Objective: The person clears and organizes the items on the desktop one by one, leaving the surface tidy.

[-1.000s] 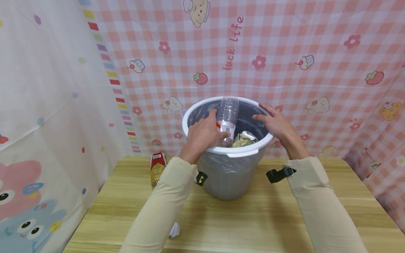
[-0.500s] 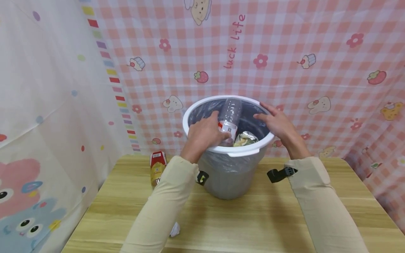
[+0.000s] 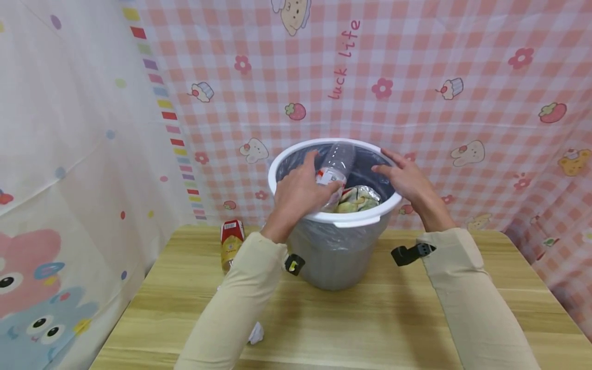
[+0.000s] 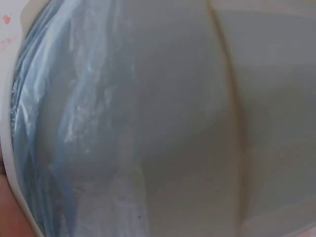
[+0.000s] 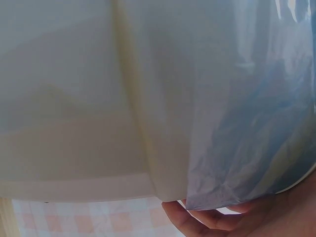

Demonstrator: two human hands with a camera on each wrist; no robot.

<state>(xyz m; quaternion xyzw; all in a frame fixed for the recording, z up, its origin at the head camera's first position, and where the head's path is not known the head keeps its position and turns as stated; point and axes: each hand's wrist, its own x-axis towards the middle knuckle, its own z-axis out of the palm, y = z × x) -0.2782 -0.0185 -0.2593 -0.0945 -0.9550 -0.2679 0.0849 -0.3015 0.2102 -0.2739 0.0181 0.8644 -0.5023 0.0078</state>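
Note:
A grey trash can [image 3: 335, 267] with a white rim and a clear liner stands on the table. Inside lies a clear plastic bottle [image 3: 339, 159] with a red-and-white label, leaning against the far wall. My left hand [image 3: 300, 190] reaches over the near-left rim, index finger extended and thumb lying across the bottle's lower part; its other fingers are hidden. On the right side, my right hand [image 3: 409, 180] grips the rim, thumb inside. The right wrist view shows its fingers [image 5: 217, 219] against the outside edge. A crumpled food wrapper [image 3: 358, 199] sits beside the bottle.
A red-and-yellow carton or bottle [image 3: 231, 244] stands left of the can, partly behind the left sleeve. A crumpled white tissue [image 3: 256, 334] lies on the wooden table [image 3: 370, 329] near the left forearm. A pink checked cloth [image 3: 416, 113] hangs just behind.
The bottle has sunk a little and its top leans further right. My left thumb has moved up across it, and more of the wrapper shows. The right hand stays on the rim.

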